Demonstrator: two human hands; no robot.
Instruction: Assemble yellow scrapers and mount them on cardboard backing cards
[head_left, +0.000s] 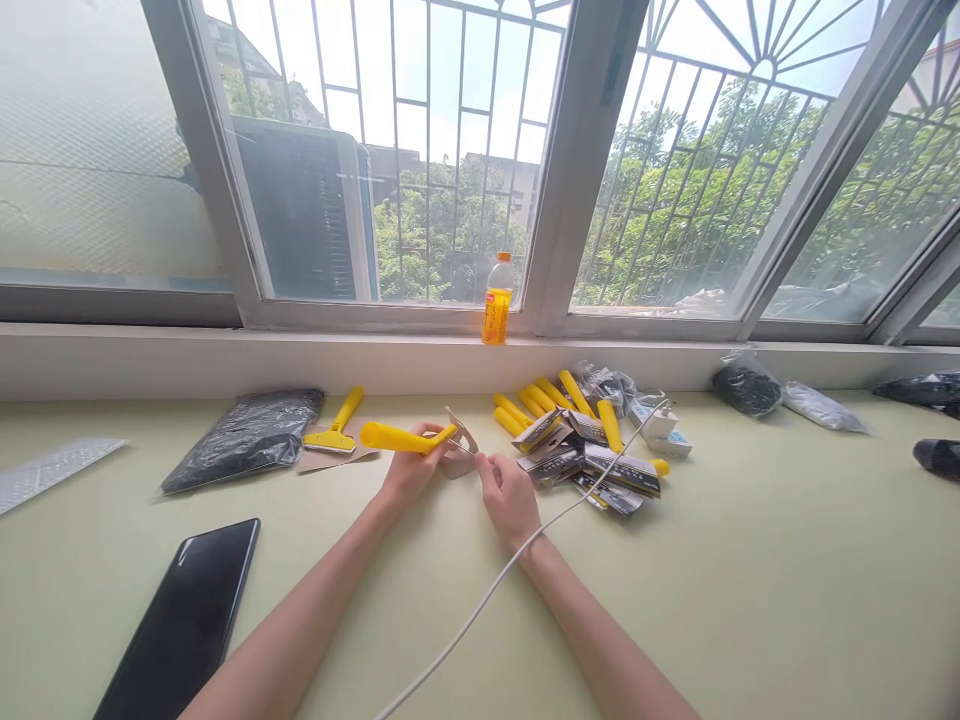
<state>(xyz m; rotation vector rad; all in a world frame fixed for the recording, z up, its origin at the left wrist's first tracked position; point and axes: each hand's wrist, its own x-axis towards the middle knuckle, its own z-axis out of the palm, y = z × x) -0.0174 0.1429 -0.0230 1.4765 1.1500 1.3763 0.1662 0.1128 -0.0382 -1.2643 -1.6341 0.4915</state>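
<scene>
My left hand [409,475] is closed round a yellow-handled scraper [397,438], its handle pointing left. A bent piece of brown cardboard [463,462] stands at the scraper's head, beside my left fingers. My right hand [510,500] is closed in a pinch at the end of a thin, shiny strip or rod that reaches toward the scraper head; its kind is too small to make out. Behind my left hand, another yellow scraper [331,440] lies on a flat brown card [360,460]. Right of my hands is a pile of yellow-handled scrapers [611,425] in printed card sleeves [619,470].
A white cable [480,605] crosses over my right wrist to a white plug [660,420]. A black phone [184,620] and a black plastic-wrapped packet [247,440] lie left. An orange drink bottle [496,305] stands on the windowsill. Wrapped bundles [746,385] lie at the back right.
</scene>
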